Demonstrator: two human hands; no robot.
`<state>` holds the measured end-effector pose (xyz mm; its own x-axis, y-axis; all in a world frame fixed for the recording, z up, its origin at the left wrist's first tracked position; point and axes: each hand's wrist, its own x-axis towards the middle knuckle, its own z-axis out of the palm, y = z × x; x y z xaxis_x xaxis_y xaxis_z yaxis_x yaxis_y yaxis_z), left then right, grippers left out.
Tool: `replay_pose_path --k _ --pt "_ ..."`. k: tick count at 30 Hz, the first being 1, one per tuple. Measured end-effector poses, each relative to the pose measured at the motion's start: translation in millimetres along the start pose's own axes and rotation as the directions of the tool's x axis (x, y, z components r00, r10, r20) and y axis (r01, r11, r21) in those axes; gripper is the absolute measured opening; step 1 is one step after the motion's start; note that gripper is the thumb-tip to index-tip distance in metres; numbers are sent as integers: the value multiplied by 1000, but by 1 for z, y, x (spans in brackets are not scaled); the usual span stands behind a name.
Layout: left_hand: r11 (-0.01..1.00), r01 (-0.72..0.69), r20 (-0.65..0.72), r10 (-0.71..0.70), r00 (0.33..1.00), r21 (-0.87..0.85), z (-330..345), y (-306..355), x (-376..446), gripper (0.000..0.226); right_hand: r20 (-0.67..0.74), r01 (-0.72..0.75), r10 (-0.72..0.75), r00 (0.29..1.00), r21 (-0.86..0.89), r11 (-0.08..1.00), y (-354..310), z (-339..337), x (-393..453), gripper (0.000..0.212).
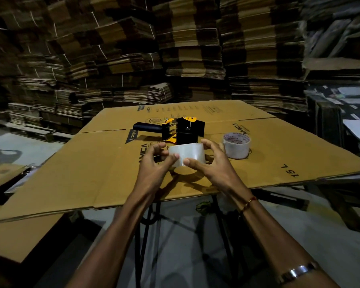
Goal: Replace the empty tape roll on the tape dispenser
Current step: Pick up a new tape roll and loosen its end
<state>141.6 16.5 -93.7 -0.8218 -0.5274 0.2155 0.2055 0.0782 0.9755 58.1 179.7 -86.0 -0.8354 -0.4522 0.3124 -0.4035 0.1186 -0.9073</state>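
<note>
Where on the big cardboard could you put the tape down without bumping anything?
The flat brown cardboard sheet is bare on its wide left side, left of the left hand, and at the right corner by the printed "15 L". It is crowded in the middle: the black-and-yellow tape dispenser, the white empty roll and both hands holding the clear tape roll.

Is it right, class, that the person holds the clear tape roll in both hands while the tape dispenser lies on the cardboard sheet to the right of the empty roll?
One thing is wrong: the head view shows the tape dispenser left of the empty roll, not right. Both hands (left hand, right hand) do hold the clear tape roll above the cardboard sheet.
</note>
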Motion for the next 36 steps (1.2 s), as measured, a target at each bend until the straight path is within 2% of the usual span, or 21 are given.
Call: replay_pose_path --k 2,4,7,10,12,15,17,19,21,25,31,33,36 --pt "987 90 -20 -94 995 -130 -2 0 1 33 25 -1 0 1000 40 999 2 -2 0 75" --pt "987 74 -36 -80 996 -145 -3 -1 3 23 54 -17 13 998 78 997 4 -2 0 71" --pt "999 -48 -53 48 997 -14 -2 -1 1 18 86 -42 33 996 101 994 4 -3 2 74" --pt "972 -166 -76 180 981 164 0 -3 2 20 55 -29 26 998 55 998 3 -4 0 82" --pt "957 -178 -70 198 978 228 1 -3 2 18 24 -3 3 1000 -2 1000 3 -3 -2 85" --pt "998 3 -18 -1 1000 63 0 2 -1 15 16 22 -22 1000 -39 999 2 -1 -3 92" --pt "992 121 85 -118 989 -28 -1 9 -5 30 31 29 -26 999 -86 996 2 -1 -2 103" --pt "990 143 158 -142 977 2 -4 14 -6 55 53 29 -23 998 -121 992 3 0 -1 113" --pt "990 141 173 -137 975 -10 -6 15 -7 65 81 25 -17 997 -108 994 3 0 0 117" --pt "998 56 92 -55 994 -7 -4 12 -7 59 86 60 -51 995 -108 992 2 0 -1 98" --pt "977 -121 -32 128 991 174 0 2 -7 30 -93 86 -119 989 -301 950 2 15 -4 104" --pt "971 -147 -32 156 987 190 -1 3 -7 30 -121 95 -140 983 -321 942 2 19 -6 103" --pt "981 -115 3 116 993 154 -1 7 -7 43 -137 108 -157 978 -312 944 0 20 -6 102"
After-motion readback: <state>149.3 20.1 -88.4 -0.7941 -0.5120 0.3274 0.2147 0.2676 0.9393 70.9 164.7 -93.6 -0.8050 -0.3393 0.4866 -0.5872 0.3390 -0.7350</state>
